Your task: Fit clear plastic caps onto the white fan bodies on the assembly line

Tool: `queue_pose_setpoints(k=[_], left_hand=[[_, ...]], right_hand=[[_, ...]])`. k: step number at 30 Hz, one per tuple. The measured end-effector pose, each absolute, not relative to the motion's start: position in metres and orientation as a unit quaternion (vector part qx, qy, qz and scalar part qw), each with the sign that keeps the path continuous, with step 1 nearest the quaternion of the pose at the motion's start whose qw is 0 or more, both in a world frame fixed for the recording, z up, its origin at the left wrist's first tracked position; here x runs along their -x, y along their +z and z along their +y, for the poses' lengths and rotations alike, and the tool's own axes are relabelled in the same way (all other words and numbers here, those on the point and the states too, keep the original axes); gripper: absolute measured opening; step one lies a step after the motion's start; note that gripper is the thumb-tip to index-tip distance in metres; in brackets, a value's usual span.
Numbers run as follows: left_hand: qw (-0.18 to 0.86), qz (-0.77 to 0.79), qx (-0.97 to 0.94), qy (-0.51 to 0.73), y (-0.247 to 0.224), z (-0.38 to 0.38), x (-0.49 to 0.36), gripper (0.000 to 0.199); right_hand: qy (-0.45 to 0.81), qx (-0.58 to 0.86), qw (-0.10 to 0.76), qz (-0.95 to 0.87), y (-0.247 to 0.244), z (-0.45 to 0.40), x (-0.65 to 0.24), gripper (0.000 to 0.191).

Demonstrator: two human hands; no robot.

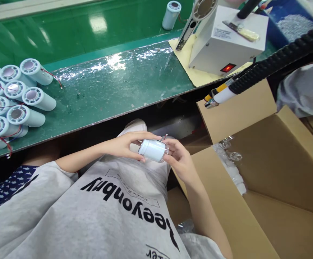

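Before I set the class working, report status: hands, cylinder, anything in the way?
Left hand and right hand both on pale-blue cylinder. Held sideways between them. Open carton close on right; nothing seen blocking the hands.

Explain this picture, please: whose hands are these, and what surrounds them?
No robot here: these are a person's bare hands, seen from a camera worn on that person's head, looking forward and down. The left hand and right hand together hold a pale blue cylinder with a clear piece at one end. On the green bench, similar cylinders are grouped at left; a white machine with a lit red switch sits at right, near an open cardboard box.
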State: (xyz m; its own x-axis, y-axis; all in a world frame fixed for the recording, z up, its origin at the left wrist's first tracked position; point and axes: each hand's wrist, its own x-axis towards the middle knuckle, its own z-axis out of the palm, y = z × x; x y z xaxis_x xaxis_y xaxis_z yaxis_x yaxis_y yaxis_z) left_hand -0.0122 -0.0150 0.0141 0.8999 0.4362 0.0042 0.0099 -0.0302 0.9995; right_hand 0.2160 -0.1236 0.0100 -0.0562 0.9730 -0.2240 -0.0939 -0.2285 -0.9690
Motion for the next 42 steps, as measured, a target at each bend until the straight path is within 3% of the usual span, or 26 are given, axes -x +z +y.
queue_pose_setpoints(k=[14, 28, 34, 37, 40, 42], left_hand=[[0.663, 0.129, -0.718, 0.17, 0.008, -0.015, 0.013, 0.071], [0.63, 0.113, -0.743, 0.196, 0.004, -0.017, 0.013, 0.066], [0.614, 0.138, -0.751, 0.199, 0.011, -0.023, 0.015, 0.062], [0.644, 0.184, -0.718, 0.19, 0.016, -0.026, 0.015, 0.065], [0.683, 0.214, -0.674, 0.185, 0.019, -0.028, 0.016, 0.068], [0.702, 0.223, -0.654, 0.175, 0.021, -0.029, 0.016, 0.07]], right_hand=[[0.679, 0.527, 0.41, -0.305, 0.009, -0.119, -0.206, 0.069], [0.784, 0.485, 0.316, -0.225, 0.016, -0.116, -0.199, 0.075], [0.802, 0.458, 0.283, -0.26, 0.014, -0.118, -0.201, 0.084], [0.727, 0.482, 0.335, -0.357, 0.012, -0.124, -0.206, 0.088], [0.523, 0.536, 0.417, -0.515, 0.01, -0.13, -0.214, 0.083], [0.396, 0.529, 0.427, -0.617, 0.011, -0.133, -0.218, 0.067]])
